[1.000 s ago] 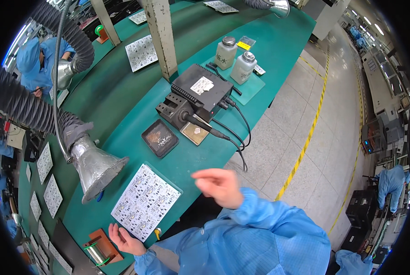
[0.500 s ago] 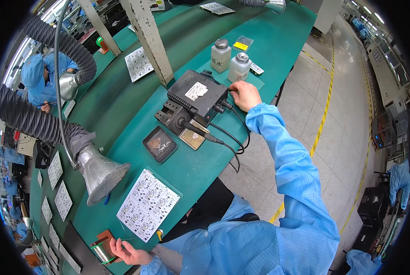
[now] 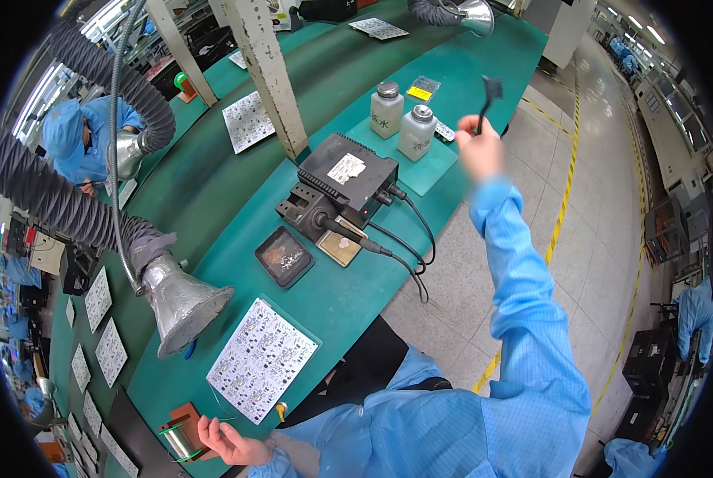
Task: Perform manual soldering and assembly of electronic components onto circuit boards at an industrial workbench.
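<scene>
My right hand [image 3: 479, 151] is raised past the table's right edge, closed around the handle of a small black brush [image 3: 492, 88] whose dark head points up. Below and left of it stand two white bottles with metal caps, the nearer bottle [image 3: 417, 134] and the farther bottle [image 3: 386, 111]. My left hand [image 3: 233, 442] is low at the near left, loosely curled with its fingers apart. Beside it a solder wire spool [image 3: 180, 442] sits on a brown holder, and thin wire passes near the fingertips. A white circuit board panel [image 3: 262, 358] lies just above that hand.
A black soldering station [image 3: 348, 177] with its iron [image 3: 347, 233] in the stand and trailing cables occupies the middle. In front is a black tray [image 3: 285, 256]. A metal fume hood [image 3: 183, 307] hangs at left over a belt [image 3: 161, 239] with several boards. Across it sits a co-worker [image 3: 94, 139].
My right hand has moved from beside the soldering station to farther right and up, and now holds the brush. My left hand stays by the spool. The view has shifted slightly.
</scene>
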`<action>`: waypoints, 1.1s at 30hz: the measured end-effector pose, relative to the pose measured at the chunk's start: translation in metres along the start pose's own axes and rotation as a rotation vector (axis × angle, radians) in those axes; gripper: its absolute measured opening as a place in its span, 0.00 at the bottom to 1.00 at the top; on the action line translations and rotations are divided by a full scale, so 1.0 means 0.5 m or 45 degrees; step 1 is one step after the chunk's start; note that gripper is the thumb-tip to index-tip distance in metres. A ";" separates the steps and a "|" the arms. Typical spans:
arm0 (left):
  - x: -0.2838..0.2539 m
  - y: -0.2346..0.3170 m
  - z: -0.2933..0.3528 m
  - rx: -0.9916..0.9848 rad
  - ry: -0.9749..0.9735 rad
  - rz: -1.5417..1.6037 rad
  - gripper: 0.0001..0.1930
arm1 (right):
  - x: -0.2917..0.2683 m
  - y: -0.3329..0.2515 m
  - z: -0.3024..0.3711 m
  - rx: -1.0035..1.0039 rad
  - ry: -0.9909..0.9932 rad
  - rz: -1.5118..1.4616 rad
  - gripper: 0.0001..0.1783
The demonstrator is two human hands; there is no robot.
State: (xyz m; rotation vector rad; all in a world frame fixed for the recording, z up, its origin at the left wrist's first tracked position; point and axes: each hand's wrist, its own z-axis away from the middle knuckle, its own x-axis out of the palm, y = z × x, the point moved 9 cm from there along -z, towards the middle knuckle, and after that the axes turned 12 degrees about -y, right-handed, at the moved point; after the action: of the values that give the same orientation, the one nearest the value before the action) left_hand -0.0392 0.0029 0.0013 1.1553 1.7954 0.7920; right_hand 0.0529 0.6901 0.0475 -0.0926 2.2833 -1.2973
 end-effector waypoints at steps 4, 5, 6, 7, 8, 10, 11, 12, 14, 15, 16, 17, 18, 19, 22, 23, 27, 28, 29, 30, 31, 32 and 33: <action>0.000 0.017 0.011 0.123 -0.063 -0.025 0.08 | 0.063 -0.016 -0.053 0.066 -0.123 0.524 0.39; -0.005 0.020 0.015 0.122 -0.050 -0.028 0.08 | 0.076 -0.016 -0.056 0.056 -0.129 0.517 0.39; -0.008 0.022 0.020 0.099 -0.051 -0.023 0.08 | 0.102 0.007 -0.059 0.131 -0.242 0.490 0.38; -0.011 0.023 0.022 0.075 -0.052 -0.018 0.08 | 0.125 0.012 -0.058 0.205 -0.356 0.464 0.37; -0.013 0.022 0.023 0.072 -0.044 -0.020 0.08 | 0.125 0.011 -0.053 0.234 -0.349 0.386 0.34; -0.004 0.030 0.022 0.120 -0.115 0.009 0.08 | 0.125 -0.002 -0.045 0.239 -0.348 0.354 0.31; -0.003 0.033 0.021 0.115 -0.109 0.007 0.08 | 0.122 -0.007 -0.040 0.252 -0.341 0.324 0.29; 0.008 0.039 0.018 0.139 -0.157 0.022 0.08 | 0.118 -0.015 -0.033 0.248 -0.347 0.326 0.29; 0.027 0.060 0.012 0.153 -0.192 0.030 0.08 | 0.102 -0.041 -0.017 0.178 -0.293 0.283 0.27; 0.046 0.076 0.008 0.205 -0.241 0.063 0.07 | 0.096 -0.051 -0.014 0.121 -0.249 0.277 0.26; 0.068 0.096 0.003 0.258 -0.299 0.098 0.07 | 0.089 -0.060 -0.008 0.121 -0.253 0.281 0.26; 0.088 0.112 -0.002 0.263 -0.325 0.151 0.08 | 0.086 -0.075 -0.003 0.124 -0.276 0.269 0.27; 0.107 0.129 -0.007 0.258 -0.323 0.150 0.08 | 0.086 -0.082 -0.001 0.126 -0.298 0.255 0.27; 0.136 0.160 -0.012 0.320 -0.414 0.175 0.08 | 0.085 -0.079 0.000 0.130 -0.300 0.258 0.27; 0.250 0.277 -0.036 0.588 -0.661 0.186 0.12 | 0.091 -0.049 -0.014 0.133 -0.297 0.303 0.29; 0.295 0.321 -0.042 0.665 -0.741 0.231 0.14 | 0.092 -0.030 -0.018 0.128 -0.263 0.339 0.28; 0.514 0.475 -0.072 0.933 -1.038 0.335 0.19 | 0.095 0.008 -0.019 0.130 -0.221 0.426 0.29; 0.571 0.503 -0.077 0.949 -1.096 0.364 0.20 | 0.097 0.014 -0.016 0.105 -0.244 0.479 0.37; 0.629 0.517 -0.083 0.971 -1.123 0.328 0.22 | 0.091 0.010 -0.008 0.106 -0.249 0.476 0.37; 0.688 0.523 -0.089 0.994 -1.151 0.291 0.23 | 0.078 0.000 0.001 0.122 -0.223 0.470 0.39; 0.752 0.523 -0.097 0.908 -1.224 0.229 0.26 | 0.063 -0.004 0.007 0.135 -0.193 0.465 0.41; 0.815 0.519 -0.098 0.818 -1.302 0.177 0.28 | 0.043 0.014 0.013 0.163 -0.199 0.335 0.37; 0.875 0.511 -0.100 0.696 -1.381 0.094 0.30 | 0.025 0.014 0.022 0.230 -0.264 0.234 0.33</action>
State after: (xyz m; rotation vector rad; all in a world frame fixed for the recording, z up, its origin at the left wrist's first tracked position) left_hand -0.0812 0.4998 0.1027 1.5696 1.0268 -0.3390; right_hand 0.0486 0.6813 0.0322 0.0429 1.9441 -1.3240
